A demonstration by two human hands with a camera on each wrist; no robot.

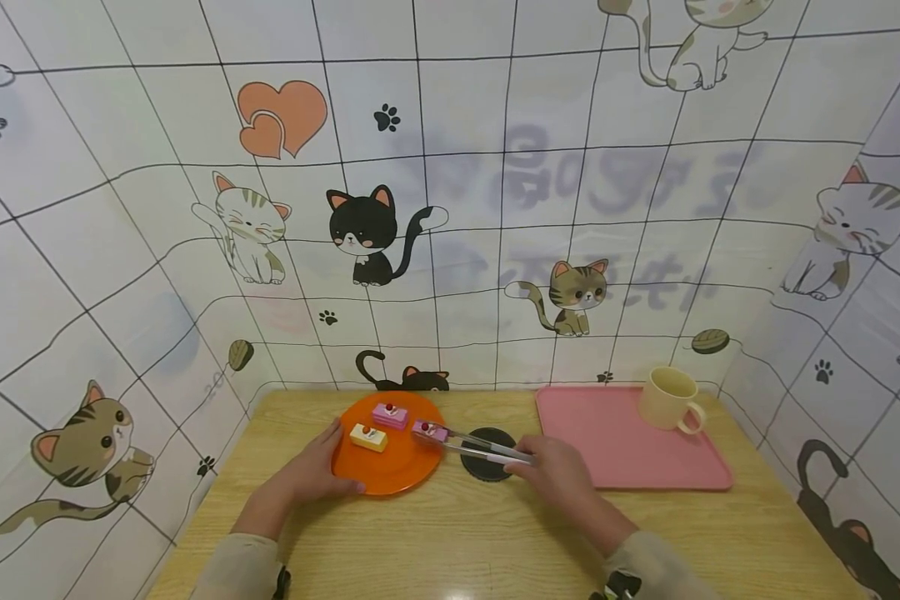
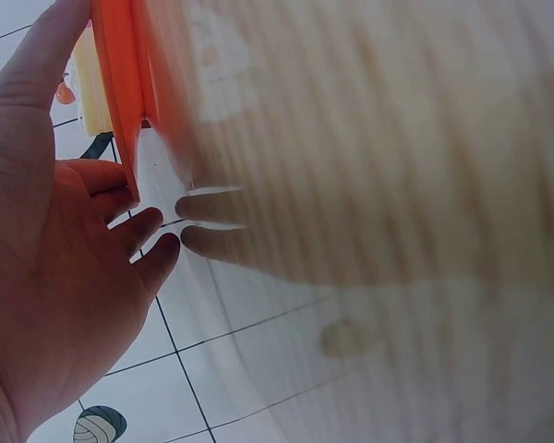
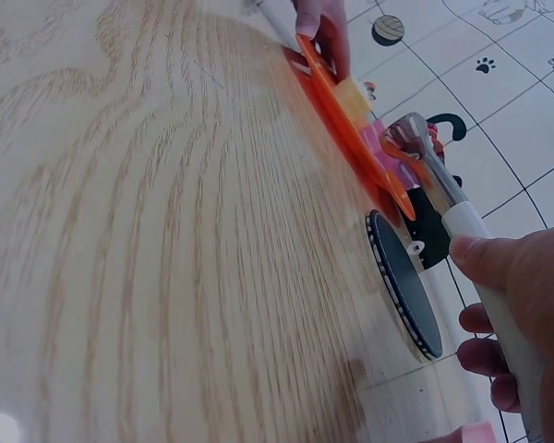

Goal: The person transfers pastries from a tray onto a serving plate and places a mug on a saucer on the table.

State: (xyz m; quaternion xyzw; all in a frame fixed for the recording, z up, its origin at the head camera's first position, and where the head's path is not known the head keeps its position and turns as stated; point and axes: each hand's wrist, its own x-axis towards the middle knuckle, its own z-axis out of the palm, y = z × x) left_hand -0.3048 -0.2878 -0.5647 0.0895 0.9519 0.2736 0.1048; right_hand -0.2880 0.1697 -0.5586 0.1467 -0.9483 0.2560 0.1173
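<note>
My left hand (image 1: pixel 311 468) holds the left rim of an orange plate (image 1: pixel 397 479), thumb at the front edge and fingers farther back. On the plate sit a yellow toy cake slice (image 1: pixel 369 439) and a pink toy cake slice (image 1: pixel 390 417), each with a red topping. My right hand (image 1: pixel 558 471) grips white-handled tongs (image 3: pixel 489 286) from the right. Their metal tips reach over the plate's right side, around a second pink toy cake slice (image 1: pixel 429 432). In the right wrist view the tips overlap the pink cake at the plate's edge.
A round black coaster (image 1: pixel 489 467) lies right of the plate, beneath the tongs. Farther right, a pink tray (image 1: pixel 607 450) carries a pale yellow mug (image 1: pixel 666 400) at its back right. Cat-printed wall covering (image 1: pixel 465 200) encloses the wooden table (image 1: pixel 450 542) at the back and sides.
</note>
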